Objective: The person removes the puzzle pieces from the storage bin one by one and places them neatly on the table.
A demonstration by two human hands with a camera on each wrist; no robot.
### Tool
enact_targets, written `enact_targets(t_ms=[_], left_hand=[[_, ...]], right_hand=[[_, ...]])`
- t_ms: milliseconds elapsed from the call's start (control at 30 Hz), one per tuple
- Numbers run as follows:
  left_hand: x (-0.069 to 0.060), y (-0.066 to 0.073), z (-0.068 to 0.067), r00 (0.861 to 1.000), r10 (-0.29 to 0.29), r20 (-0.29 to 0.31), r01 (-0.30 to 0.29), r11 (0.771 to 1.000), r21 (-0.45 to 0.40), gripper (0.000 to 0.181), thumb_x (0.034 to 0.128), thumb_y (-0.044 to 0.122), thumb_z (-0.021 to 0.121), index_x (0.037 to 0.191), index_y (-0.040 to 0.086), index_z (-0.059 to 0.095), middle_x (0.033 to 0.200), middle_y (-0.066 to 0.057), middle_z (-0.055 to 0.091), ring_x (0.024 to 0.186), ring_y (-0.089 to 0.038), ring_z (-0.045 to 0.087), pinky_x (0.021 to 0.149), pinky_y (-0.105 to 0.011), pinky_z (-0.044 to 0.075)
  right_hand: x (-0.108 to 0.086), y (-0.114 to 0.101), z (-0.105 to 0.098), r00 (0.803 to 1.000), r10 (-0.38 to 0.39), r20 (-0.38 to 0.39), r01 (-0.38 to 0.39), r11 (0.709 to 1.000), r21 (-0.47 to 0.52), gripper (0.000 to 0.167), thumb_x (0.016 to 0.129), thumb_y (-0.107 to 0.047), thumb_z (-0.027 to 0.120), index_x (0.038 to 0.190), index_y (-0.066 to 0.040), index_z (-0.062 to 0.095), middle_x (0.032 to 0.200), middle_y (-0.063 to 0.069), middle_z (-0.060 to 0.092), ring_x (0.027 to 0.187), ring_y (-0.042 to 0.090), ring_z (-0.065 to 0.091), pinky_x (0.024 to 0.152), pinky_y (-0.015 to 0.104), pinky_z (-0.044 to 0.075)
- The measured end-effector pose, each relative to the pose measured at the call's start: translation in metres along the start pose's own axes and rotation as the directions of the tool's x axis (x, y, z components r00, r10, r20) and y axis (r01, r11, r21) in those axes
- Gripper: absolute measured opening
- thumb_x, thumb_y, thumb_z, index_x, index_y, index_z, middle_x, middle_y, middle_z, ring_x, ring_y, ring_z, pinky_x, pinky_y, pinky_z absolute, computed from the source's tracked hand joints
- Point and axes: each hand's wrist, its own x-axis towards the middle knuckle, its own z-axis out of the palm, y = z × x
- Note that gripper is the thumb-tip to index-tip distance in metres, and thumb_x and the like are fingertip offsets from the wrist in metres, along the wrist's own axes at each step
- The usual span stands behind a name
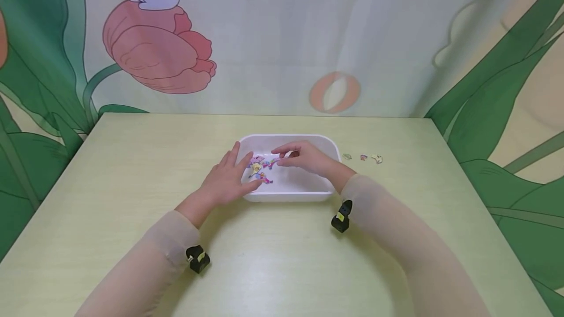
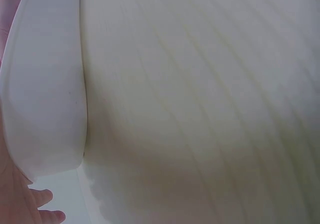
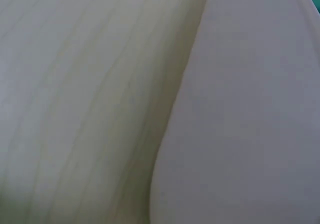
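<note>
A white plastic tray stands in the middle of the table, with several small colourful cut-out pieces gathered at its left end. My left hand lies over the tray's left end, its fingers spread. In the left wrist view, fingertips of that hand show beyond the tray wall. Over the inside of the tray reaches my right hand, its bent fingers close to a pink-purple piece. Its index finger and thumb look apart. The right wrist view shows only the tray's outer wall and tabletop.
Right of the tray, 3 small pieces lie in a row on the table: a pale green one, a pink one and a whitish one. A printed curtain hangs behind the table's far edge.
</note>
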Motion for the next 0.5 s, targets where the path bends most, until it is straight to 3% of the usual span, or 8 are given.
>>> enact_targets(t_ms=[200, 333, 500], left_hand=[[0.001, 0.002, 0.001, 1.000, 0.013, 0.002, -0.013, 1.000, 0.007, 0.082, 0.0870, 0.062, 0.044, 0.150, 0.014, 0.021, 0.155, -0.016, -0.006, 0.138, -0.041, 0.011, 0.100, -0.061, 0.027], [0.001, 0.002, 0.001, 1.000, 0.017, -0.008, -0.017, 1.000, -0.002, 0.082, 0.0872, 0.061, 0.044, 0.149, 0.013, 0.022, 0.155, -0.017, -0.006, 0.138, -0.041, 0.012, 0.100, -0.061, 0.028], [0.000, 0.000, 0.001, 1.000, 0.018, -0.022, -0.018, 1.000, -0.001, 0.081, 0.0871, 0.059, 0.046, 0.149, 0.012, 0.023, 0.154, -0.018, -0.005, 0.138, -0.040, 0.013, 0.099, -0.061, 0.029]], right_hand=[[0.009, 0.005, 0.014, 0.999, 0.007, 0.052, -0.006, 1.000, -0.020, 0.032, 0.082, -0.014, 0.072, 0.113, -0.007, 0.069, 0.106, 0.008, 0.067, 0.088, 0.017, 0.058, 0.073, 0.024, 0.046], [0.013, 0.011, 0.021, 0.993, 0.040, 0.110, -0.032, 0.996, -0.079, 0.028, 0.082, -0.015, 0.072, 0.111, -0.011, 0.070, 0.095, 0.001, 0.066, 0.079, 0.014, 0.056, 0.067, 0.023, 0.045], [0.014, 0.016, 0.028, 0.979, 0.007, 0.201, 0.022, 0.990, -0.139, 0.027, 0.082, -0.010, 0.071, 0.109, -0.009, 0.071, 0.086, -0.001, 0.063, 0.077, 0.012, 0.054, 0.071, 0.022, 0.045]])
